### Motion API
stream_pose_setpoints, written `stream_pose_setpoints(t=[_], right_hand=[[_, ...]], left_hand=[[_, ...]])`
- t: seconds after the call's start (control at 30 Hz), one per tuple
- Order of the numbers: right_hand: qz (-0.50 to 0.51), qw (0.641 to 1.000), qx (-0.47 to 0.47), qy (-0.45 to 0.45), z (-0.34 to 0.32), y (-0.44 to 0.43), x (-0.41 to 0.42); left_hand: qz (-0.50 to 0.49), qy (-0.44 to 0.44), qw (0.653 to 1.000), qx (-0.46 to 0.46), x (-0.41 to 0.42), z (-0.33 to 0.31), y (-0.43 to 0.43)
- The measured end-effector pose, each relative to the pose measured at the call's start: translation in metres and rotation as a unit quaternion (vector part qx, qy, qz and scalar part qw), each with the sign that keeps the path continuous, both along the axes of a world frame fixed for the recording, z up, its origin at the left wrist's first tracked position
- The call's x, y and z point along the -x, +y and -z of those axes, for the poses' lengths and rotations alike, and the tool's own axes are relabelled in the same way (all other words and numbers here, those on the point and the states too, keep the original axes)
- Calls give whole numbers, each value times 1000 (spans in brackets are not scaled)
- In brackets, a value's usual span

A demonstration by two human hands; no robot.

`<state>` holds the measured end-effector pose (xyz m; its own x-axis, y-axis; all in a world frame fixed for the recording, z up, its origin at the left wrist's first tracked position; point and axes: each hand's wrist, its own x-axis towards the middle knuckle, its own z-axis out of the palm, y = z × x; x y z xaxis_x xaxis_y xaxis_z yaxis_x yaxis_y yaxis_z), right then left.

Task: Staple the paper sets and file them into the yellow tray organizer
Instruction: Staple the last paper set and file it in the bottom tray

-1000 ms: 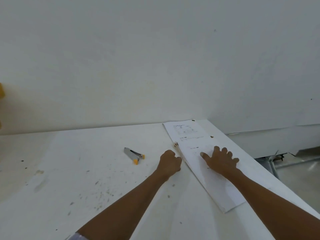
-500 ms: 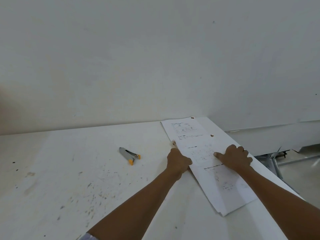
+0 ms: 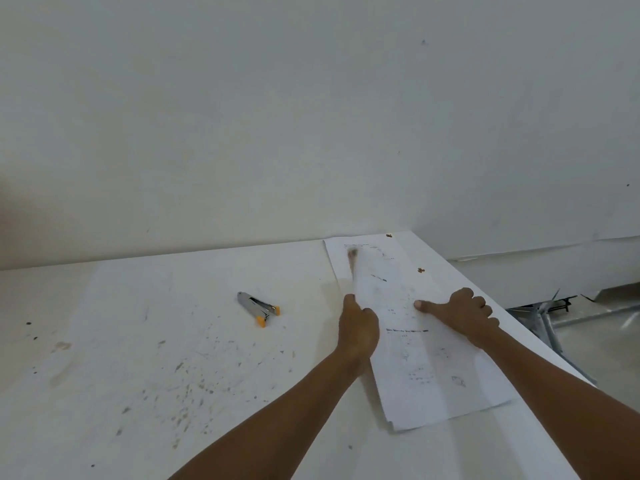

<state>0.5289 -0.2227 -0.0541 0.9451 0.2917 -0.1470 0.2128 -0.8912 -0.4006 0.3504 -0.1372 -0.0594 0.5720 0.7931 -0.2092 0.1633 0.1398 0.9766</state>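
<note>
A set of printed white papers (image 3: 426, 358) lies slanted near the table's right edge. My left hand (image 3: 358, 323) is closed in a fist at its left edge, and a thin blurred strip with a brown tip (image 3: 352, 258) sticks up from the fist. My right hand (image 3: 462, 311) sits at the paper's right edge, fingers curled and thumb stretched onto the sheet. A silver stapler with orange ends (image 3: 259, 309) lies apart on the table, left of my left hand. The yellow tray organizer is out of view.
The white table (image 3: 138, 358) is scuffed with dark specks. Its right edge (image 3: 540, 341) runs close beside the papers, with metal legs and floor beyond. A white wall stands right behind the table. Two small brown marks (image 3: 420, 270) lie by the papers.
My right hand went from flat with spread fingers to curled at the paper's edge. The top sheets slid nearer, showing print. My left fist moved onto the paper's edge.
</note>
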Motion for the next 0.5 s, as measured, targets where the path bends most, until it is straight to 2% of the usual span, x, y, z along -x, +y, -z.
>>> stream_pose_setpoints(t=[0.1,0.2,0.3,0.4,0.5], right_hand=[[-15,997,-73,11,-10,8,11],[-74,978,-171,99,-27,17,27],[-140,934,-260,203,-46,27,56],[-223,869,-315,309,-48,50,88],[-239,833,-359,347,-42,85,128]], left_hand=[[-25,-35,998,36,18,-4,20],[-30,-75,995,57,44,-9,43],[-57,-76,995,37,80,-14,72],[-92,-68,993,14,124,-19,103],[-105,-62,992,-7,171,-29,124]])
